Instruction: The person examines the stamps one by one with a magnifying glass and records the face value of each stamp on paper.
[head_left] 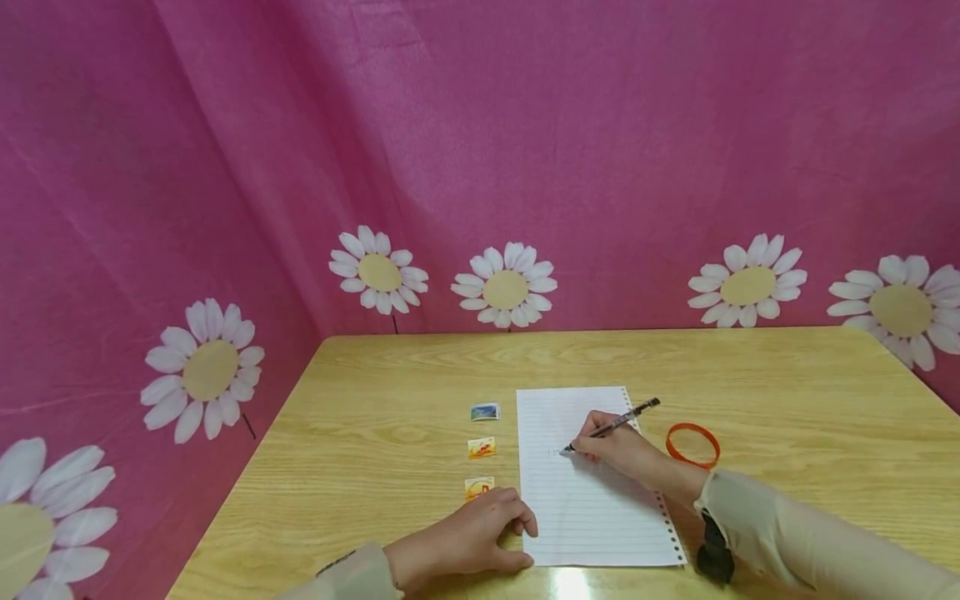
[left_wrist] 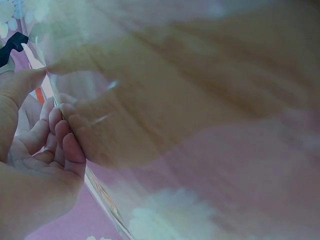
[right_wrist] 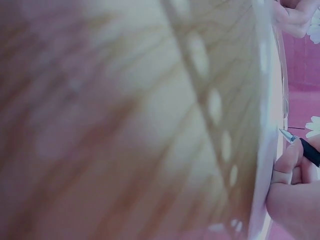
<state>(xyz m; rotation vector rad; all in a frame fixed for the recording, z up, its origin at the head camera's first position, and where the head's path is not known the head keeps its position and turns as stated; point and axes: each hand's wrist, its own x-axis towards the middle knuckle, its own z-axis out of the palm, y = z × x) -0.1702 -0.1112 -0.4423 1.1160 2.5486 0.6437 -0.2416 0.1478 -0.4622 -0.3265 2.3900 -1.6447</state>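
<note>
My right hand [head_left: 617, 446] pinches a dark pen [head_left: 626, 417], its tip on a lined sheet of paper [head_left: 592, 517]. A few faint marks stand on the sheet beside the tip. In the right wrist view the pen's metal tip [right_wrist: 287, 135] shows in front of the fingers. My left hand [head_left: 480, 533] rests at the lower left edge of the sheet, its fingers loosely bent and nothing held. Left of the sheet lie three small picture cards: a blue-green one [head_left: 485, 412], a yellow-orange one [head_left: 482, 448] and another yellow one [head_left: 478, 486], partly covered by the left hand.
An orange ring-shaped band [head_left: 693, 445] lies right of the sheet, near my right forearm. The wooden table [head_left: 375, 417] reaches back to a pink curtain [head_left: 570, 150] with large white daisies. Holes run along the sheet's right edge.
</note>
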